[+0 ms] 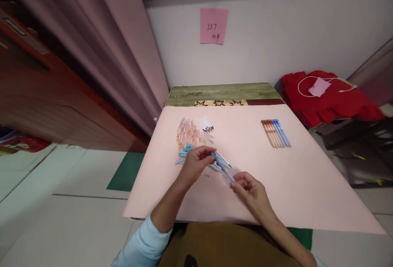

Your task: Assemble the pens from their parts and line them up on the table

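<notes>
I see the blue pen (222,168) just right of the parts pile (192,136), above the worktop (307,177) — left hand (196,162) grip clamped on its far end, right hand (250,187) grip pinched on the near tip. I'd keep both ends in line — pressure light.

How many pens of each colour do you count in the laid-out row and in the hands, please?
Orange pens, row: about 5
Blue pens, row: about 4
Held blue pen, left hand and right hand: 1
Total: about 10
</notes>
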The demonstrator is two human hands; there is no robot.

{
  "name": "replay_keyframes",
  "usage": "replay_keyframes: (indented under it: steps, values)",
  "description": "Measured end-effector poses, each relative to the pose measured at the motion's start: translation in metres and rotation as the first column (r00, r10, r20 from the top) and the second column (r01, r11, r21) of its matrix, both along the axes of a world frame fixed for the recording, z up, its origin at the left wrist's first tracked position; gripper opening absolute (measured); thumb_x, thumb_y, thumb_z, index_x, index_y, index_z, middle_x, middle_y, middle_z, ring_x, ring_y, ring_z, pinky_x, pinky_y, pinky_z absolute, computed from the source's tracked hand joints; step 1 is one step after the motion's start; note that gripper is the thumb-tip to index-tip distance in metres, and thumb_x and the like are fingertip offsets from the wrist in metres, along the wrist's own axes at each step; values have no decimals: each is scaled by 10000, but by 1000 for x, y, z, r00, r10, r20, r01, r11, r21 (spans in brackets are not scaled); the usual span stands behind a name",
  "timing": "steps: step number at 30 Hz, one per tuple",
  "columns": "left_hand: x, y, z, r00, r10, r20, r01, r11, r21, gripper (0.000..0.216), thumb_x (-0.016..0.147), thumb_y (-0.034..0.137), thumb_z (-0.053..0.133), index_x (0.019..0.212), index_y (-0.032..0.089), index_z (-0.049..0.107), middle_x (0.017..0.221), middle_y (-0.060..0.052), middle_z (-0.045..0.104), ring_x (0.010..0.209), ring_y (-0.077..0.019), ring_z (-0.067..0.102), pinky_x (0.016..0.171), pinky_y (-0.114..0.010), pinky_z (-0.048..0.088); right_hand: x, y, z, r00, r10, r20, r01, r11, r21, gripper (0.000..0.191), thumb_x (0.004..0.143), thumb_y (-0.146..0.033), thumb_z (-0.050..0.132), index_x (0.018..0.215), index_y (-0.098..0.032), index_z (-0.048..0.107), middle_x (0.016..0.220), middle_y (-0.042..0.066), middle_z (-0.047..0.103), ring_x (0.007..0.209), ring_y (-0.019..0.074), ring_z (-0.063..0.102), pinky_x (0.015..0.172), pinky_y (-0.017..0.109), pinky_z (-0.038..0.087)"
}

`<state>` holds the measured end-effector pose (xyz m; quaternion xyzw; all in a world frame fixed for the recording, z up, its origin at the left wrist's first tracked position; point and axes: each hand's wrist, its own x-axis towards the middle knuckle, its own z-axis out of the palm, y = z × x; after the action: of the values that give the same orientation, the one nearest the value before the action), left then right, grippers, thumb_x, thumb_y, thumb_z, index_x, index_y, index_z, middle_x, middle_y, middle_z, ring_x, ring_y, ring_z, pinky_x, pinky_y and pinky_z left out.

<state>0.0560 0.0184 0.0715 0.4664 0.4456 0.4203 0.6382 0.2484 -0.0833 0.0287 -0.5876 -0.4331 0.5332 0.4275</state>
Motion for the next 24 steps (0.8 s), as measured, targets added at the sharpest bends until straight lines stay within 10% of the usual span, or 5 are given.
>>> replay_keyframes:
  steps: [24]
  values:
    - [16, -17, 7, 968, 113, -224, -72, 981, 181, 554, 771, 377, 732, 1266, 192, 566, 1100, -85, 653, 781, -125, 625, 707, -255, 534, 39, 18, -11, 958, -229, 171, 199, 964, 175, 384, 780, -530, 700, 885, -162, 728, 737, 39, 664, 637, 153, 527, 600, 264, 426]
